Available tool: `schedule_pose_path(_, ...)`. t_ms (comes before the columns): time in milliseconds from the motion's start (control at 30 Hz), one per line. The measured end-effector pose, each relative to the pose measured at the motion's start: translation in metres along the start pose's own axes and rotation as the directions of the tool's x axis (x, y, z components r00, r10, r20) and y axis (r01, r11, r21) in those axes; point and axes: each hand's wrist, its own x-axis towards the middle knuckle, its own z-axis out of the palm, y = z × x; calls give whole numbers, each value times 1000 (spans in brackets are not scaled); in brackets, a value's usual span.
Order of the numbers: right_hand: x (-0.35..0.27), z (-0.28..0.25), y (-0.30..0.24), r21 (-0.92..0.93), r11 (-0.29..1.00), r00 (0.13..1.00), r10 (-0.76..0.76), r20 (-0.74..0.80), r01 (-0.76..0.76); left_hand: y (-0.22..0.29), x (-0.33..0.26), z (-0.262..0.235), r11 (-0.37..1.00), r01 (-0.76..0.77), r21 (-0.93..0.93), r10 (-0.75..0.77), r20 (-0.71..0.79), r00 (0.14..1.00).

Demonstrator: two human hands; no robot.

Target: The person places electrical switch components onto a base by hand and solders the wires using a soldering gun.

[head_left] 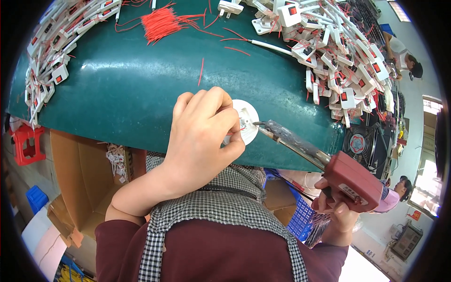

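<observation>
My left hand (202, 124) is over the bench, its thumb and fingertips pinched on a thin red wire (242, 129), most of which they hide. Beneath those fingertips lies a round white plastic piece (250, 112) with small recesses in its face, partly covered by the hand. My right hand (336, 207) grips the handle of a dark red soldering gun (353, 181), its fingers wrapped round it at the trigger. The gun's tip points left and meets the right part of the white piece; whether it touches the wire is too small to tell.
A green bench (127, 108) carries a bundle of cut red wires (162, 23) at the back. White switch units with red rockers (345, 96) pile up on the right, more (60, 73) on the left. A cardboard box (75, 174) and a black fan (359, 143) stand beside the bench.
</observation>
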Motion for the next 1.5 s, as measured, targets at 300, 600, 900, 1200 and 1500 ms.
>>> schedule_pose_path(300, -21, -3, 23, 103, 968, 947, -195, -257, 227, 6, 6, 1, 998, -51, -35, 51, 7, 999)
schedule_pose_path(600, -117, -84, 77, -39, 664, 427, -523, -738, 747, 10, 0, 4, 987, 141, -70, -140, 29, 990)
schedule_pose_path(900, -57, -137, 157, -369, 927, 119, -374, -920, 63, 9, 2, -2, 994, 95, -58, -92, 52, 994)
schedule_pose_path(1200, -75, -96, 114, -90, 693, 389, -502, -772, 716, 11, 5, 1, 998, 36, 52, -38, 53, 998)
schedule_pose_path(1500, 13, -29, 93, 367, 623, 714, -507, -482, 691, 2, -6, 7, 995, -37, 95, 39, -16, 999)
